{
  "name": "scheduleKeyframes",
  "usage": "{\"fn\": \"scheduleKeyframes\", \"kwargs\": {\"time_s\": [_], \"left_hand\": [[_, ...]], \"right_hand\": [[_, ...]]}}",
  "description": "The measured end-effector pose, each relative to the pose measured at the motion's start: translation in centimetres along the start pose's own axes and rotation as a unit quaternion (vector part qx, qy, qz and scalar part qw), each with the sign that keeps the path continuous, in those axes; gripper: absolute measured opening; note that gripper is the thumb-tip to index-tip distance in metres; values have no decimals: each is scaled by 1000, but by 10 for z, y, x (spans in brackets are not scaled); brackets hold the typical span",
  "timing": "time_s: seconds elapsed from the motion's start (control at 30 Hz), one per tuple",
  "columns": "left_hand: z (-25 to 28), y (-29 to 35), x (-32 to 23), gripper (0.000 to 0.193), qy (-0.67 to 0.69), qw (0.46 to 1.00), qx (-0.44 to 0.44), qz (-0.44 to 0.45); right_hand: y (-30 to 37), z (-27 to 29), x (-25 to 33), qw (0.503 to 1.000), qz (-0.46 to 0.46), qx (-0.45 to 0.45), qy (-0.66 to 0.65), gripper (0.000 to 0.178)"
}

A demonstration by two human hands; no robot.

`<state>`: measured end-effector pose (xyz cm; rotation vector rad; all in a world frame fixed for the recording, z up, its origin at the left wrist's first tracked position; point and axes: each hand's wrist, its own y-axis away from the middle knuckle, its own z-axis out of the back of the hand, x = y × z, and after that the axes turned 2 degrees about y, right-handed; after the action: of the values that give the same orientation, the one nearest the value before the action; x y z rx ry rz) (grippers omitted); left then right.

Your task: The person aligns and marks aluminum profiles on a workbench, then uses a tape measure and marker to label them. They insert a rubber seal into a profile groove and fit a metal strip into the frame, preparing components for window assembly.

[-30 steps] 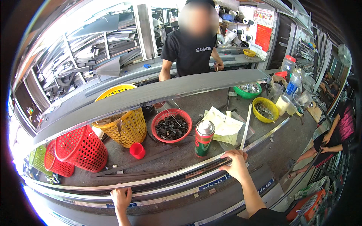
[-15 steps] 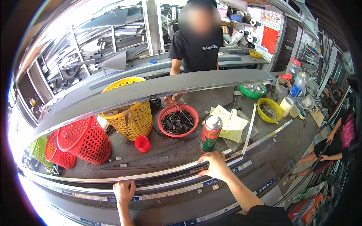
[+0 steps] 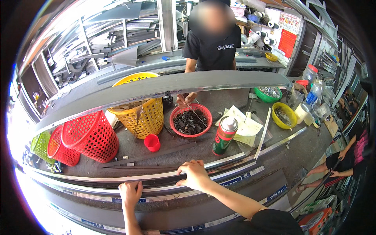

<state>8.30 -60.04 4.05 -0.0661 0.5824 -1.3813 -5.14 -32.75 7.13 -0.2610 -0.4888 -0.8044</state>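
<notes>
A long metal profile (image 3: 98,185) with pale edges and a dark channel lies across the near side of the bench. My left hand (image 3: 130,193) is closed over its near edge, fingertips hidden. To the right, my right hand (image 3: 194,175) straddles the same profile, fingers bent over the far rail and thumb at the near one. A red and green spray can (image 3: 225,137) stands upright beyond my right hand. Farther left is a small red cup (image 3: 152,143). Thin dark strips (image 3: 149,156) lie behind the profile.
A wide grey beam (image 3: 164,85) spans the bench above a yellow basket (image 3: 147,117) and red baskets (image 3: 94,137). Opposite, a person's hand (image 3: 186,99) holds a thin rod over a red basin (image 3: 210,124) of dark pieces. Papers (image 3: 244,127) and small bowls stand right.
My right hand has moved left along the profile, away from the spray can and closer to my left hand. My left hand stays on the profile. The whole view has shifted slightly.
</notes>
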Motion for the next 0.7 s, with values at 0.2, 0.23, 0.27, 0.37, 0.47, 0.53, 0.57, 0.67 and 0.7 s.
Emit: {"fn": "scheduleKeyframes", "kwargs": {"time_s": [0.2, 0.23, 0.27, 0.37, 0.47, 0.53, 0.57, 0.67, 0.7], "left_hand": [[4, -1, -4, 34, 5, 1000, 14, 11], [4, -1, -4, 35, 4, 1000, 11, 12], [4, -1, -4, 35, 3, 1000, 8, 12], [2, -2, -2, 35, 2, 1000, -3, 2], [0, -2, -1, 35, 5, 1000, -7, 2], [0, -1, 0, 35, 4, 1000, -1, 5], [1, -1, 0, 36, 3, 1000, -1, 4], [3, 0, -1, 37, 7, 1000, -2, 2], [3, 0, -2, 37, 8, 1000, 6, 10]], "right_hand": [[-12, -20, 24, 999, 25, 33, -18, 37], [-13, -23, 25, 999, 33, 34, -25, 37], [-13, -25, 25, 998, 50, 17, -17, 37], [-11, -30, 21, 995, 58, 27, -70, 36], [-2, -32, 16, 991, 58, 27, -115, 31], [2, -35, 15, 990, 74, 23, -115, 25], [2, -36, 15, 990, 85, 21, -113, 23], [0, -36, 16, 987, 91, 50, -121, 20], [-1, -34, 15, 985, 74, 83, -133, 20]]}}
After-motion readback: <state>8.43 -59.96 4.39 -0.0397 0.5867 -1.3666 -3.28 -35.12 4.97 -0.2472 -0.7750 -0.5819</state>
